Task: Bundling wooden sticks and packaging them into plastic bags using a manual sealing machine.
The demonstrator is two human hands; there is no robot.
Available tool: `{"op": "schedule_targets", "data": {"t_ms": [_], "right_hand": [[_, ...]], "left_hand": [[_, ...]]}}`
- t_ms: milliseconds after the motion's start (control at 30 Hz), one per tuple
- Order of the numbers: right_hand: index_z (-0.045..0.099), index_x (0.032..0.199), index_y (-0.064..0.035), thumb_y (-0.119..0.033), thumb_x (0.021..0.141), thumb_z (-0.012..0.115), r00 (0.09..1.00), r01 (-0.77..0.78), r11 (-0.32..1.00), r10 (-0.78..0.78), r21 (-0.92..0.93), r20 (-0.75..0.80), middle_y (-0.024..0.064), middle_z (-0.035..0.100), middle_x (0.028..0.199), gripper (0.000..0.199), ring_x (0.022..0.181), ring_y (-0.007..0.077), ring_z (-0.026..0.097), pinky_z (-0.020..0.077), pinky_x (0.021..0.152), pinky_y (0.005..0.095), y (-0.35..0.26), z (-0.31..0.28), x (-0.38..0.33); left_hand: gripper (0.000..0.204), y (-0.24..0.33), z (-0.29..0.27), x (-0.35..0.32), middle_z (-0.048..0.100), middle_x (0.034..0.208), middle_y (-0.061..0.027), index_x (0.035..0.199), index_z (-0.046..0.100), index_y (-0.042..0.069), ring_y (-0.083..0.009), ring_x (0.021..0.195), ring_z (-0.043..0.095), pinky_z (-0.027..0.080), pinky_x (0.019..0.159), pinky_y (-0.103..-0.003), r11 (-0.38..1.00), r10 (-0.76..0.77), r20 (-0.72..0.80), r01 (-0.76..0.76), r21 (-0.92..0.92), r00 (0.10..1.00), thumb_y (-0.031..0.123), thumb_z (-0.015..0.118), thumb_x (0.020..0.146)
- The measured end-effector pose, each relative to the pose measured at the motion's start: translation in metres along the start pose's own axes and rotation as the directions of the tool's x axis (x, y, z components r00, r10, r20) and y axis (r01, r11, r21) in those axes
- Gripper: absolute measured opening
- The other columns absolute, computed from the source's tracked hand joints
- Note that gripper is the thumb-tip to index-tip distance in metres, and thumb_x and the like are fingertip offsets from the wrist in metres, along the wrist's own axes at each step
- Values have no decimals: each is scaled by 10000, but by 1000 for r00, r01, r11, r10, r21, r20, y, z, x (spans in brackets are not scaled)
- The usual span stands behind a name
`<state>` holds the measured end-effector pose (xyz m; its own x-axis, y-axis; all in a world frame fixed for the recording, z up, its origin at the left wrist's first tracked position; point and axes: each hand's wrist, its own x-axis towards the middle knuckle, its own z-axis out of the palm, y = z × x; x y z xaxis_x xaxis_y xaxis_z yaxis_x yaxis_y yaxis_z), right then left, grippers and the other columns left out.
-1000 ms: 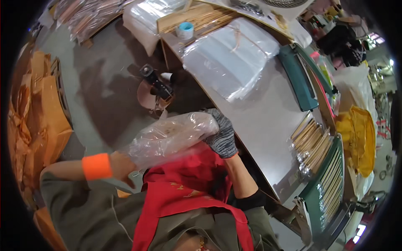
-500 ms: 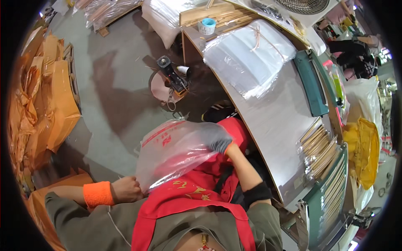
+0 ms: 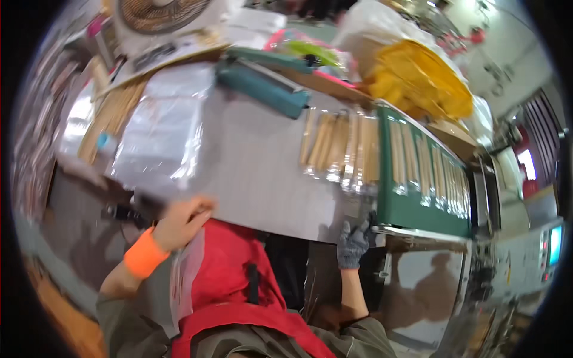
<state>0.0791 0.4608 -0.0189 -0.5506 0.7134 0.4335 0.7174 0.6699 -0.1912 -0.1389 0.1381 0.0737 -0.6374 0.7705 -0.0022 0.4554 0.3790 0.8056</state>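
My left hand, bare with an orange wristband, hovers by the table's near edge, left of the red apron. Its fingers point right, slightly bent and apart, with nothing visible in them; motion blurs them a little. A clear plastic bag lies along the apron's left side, below that hand. My right hand, in a grey glove, is at the table's near edge beside the green slotted feeder. Its fingers are spread, and I see nothing held. Wrapped wooden sticks lie beyond it.
On the grey table sit a stack of clear bags, a teal sealer-like device and a blue tape roll. A yellow sack and a fan stand behind. A machine with a lit screen is far right.
My view has swung right toward the table. My right hand has left the plastic bag and moved to the table edge by the feeder. My left hand has risen and its fingers have opened.
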Motion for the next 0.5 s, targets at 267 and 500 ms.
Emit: {"op": "schedule_targets", "data": {"t_ms": [267,500], "right_hand": [[494,1148,-17,-303,826,589,980,-5,891,-86,454,180,204,592,981,442,900,363,568,459,792,407,13,40,39],[295,1357,-25,-355,889,509,997,-4,964,22,-266,68,225,443,1276,611,1152,301,473,411,925,389,57,75,64]], "left_hand": [[771,-42,103,301,475,1204,-248,1202,431,-77,-382,1099,461,331,991,-386,967,66,-226,-7,254,972,496,644,733],[904,-6,140,353,488,1202,-258,1300,328,-37,-371,1092,494,397,920,-400,997,27,-16,-26,78,999,553,651,696]]}}
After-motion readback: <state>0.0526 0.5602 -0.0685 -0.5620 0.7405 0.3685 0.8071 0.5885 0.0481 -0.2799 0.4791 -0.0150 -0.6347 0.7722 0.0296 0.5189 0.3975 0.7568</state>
